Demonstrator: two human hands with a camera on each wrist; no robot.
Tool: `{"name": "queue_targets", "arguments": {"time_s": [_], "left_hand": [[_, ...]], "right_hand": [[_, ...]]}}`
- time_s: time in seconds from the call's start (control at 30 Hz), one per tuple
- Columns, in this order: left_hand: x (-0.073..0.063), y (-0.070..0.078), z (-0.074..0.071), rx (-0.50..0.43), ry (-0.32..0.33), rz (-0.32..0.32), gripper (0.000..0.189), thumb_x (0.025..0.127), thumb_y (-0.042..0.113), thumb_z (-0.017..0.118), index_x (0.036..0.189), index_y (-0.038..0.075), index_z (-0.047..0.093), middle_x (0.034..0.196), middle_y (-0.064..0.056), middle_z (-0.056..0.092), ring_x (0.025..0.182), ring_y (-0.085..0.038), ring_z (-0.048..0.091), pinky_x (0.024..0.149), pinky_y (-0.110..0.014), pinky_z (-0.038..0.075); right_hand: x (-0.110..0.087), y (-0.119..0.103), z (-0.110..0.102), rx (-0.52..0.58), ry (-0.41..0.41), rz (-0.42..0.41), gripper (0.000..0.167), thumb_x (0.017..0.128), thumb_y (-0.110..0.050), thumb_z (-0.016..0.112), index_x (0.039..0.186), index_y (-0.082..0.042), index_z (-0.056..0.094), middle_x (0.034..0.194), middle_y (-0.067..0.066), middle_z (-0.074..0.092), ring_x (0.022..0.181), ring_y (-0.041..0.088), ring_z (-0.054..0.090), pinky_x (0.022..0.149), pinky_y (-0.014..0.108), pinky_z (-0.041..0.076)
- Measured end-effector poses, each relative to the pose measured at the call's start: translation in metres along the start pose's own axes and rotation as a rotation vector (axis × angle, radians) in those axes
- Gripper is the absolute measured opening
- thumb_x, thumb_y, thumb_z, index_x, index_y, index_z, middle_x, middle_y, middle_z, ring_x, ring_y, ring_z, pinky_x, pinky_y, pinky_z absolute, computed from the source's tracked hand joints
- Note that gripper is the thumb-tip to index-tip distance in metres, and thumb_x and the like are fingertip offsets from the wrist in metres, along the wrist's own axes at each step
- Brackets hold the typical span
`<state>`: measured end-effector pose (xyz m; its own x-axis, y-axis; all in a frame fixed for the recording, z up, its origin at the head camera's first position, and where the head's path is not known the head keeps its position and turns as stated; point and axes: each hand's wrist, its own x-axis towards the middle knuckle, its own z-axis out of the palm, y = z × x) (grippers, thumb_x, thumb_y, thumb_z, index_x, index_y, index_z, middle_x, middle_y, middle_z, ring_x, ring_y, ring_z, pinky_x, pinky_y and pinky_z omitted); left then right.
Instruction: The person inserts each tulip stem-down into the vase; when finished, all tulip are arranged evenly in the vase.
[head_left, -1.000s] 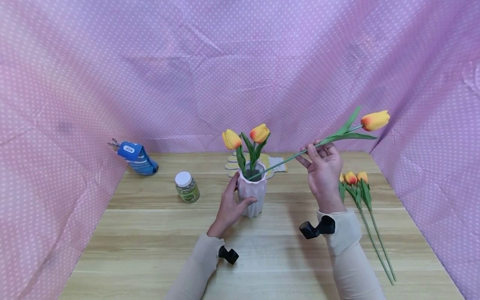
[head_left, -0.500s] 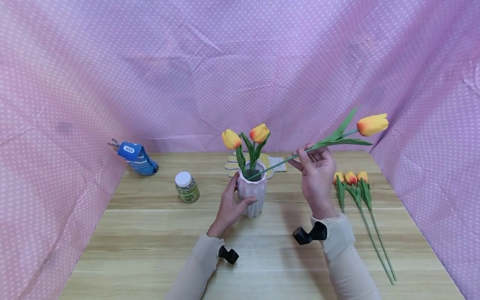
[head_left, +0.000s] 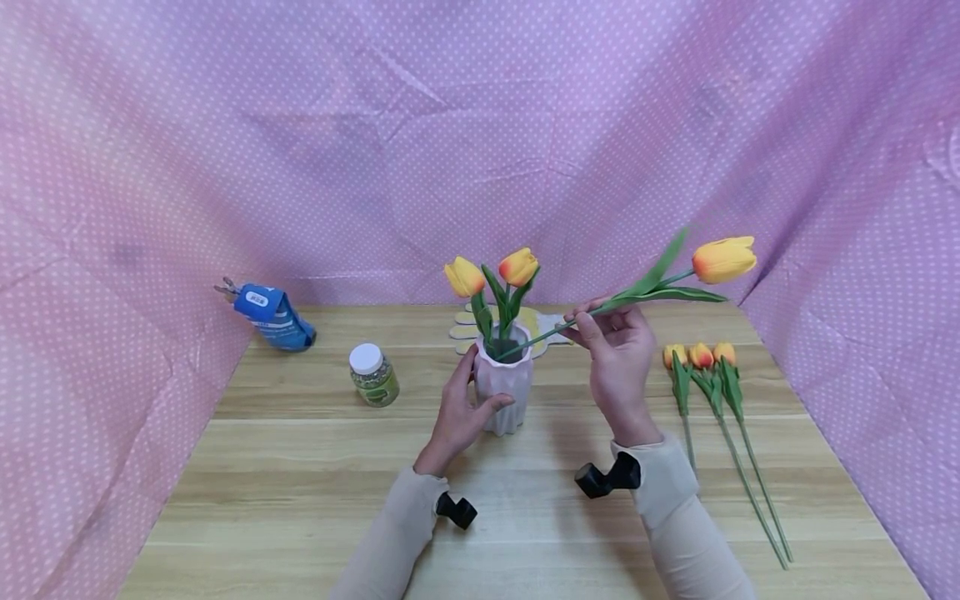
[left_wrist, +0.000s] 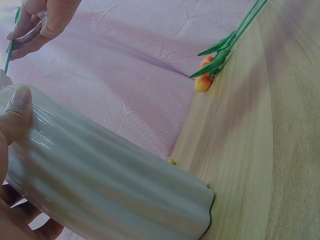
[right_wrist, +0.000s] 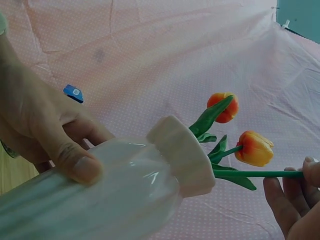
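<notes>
A white ribbed vase stands on the table, and two yellow-orange tulips rise from its mouth. My left hand grips the vase from its left side, thumb across the front, as the left wrist view also shows on the glossy wall. My right hand pinches the green stem of another tulip between thumb and fingers. That tulip leans far to the right, its stem's lower end inside the vase's mouth. In the right wrist view the stem runs from the rim to my fingertips.
Several tulips lie on the table at the right, stems toward the front. Behind the vase is a yellow-and-white glove. To the left stand a white-lidded jar and a blue packet. Pink dotted cloth hangs around the table.
My right hand has moved left and slightly down, closer to the vase, taking the tulip's bloom left with it. The left hand and vase have stayed put.
</notes>
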<state>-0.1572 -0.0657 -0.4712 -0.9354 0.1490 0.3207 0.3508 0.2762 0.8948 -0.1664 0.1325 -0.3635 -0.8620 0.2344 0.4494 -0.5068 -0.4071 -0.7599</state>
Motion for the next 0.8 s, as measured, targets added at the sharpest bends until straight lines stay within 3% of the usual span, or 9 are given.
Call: {"name": "queue_targets", "arguments": {"time_s": [0.53, 0.7, 0.8], "left_hand": [[-0.001, 0.0, 0.0, 0.009, 0.005, 0.006, 0.093, 0.086, 0.041, 0.077, 0.158, 0.009, 0.027, 0.156, -0.015, 0.044, 0.137, -0.036, 0.05, 0.111, -0.056, 0.045], [-0.001, 0.0, 0.0, 0.002, 0.008, 0.013, 0.092, 0.086, 0.037, 0.078, 0.158, 0.012, 0.028, 0.155, -0.013, 0.046, 0.136, -0.034, 0.051, 0.11, -0.056, 0.046], [0.0, 0.0, 0.0, -0.003, 0.008, 0.011, 0.092, 0.085, 0.036, 0.078, 0.158, 0.011, 0.028, 0.154, -0.013, 0.046, 0.136, -0.034, 0.051, 0.11, -0.056, 0.046]], "right_hand": [[-0.012, 0.013, 0.009, -0.177, -0.082, 0.034, 0.025, 0.089, 0.011, 0.066, 0.1, -0.012, 0.063, 0.093, -0.002, 0.071, 0.088, 0.009, 0.071, 0.08, 0.027, 0.063], [-0.014, 0.017, 0.009, -0.356, -0.104, 0.029, 0.017, 0.087, 0.009, 0.07, 0.102, 0.003, 0.063, 0.093, -0.011, 0.071, 0.089, 0.004, 0.068, 0.081, 0.02, 0.06], [-0.016, 0.018, 0.009, -0.456, -0.131, 0.027, 0.021, 0.086, 0.009, 0.071, 0.105, 0.011, 0.062, 0.092, -0.016, 0.07, 0.09, 0.002, 0.067, 0.082, 0.017, 0.059]]}}
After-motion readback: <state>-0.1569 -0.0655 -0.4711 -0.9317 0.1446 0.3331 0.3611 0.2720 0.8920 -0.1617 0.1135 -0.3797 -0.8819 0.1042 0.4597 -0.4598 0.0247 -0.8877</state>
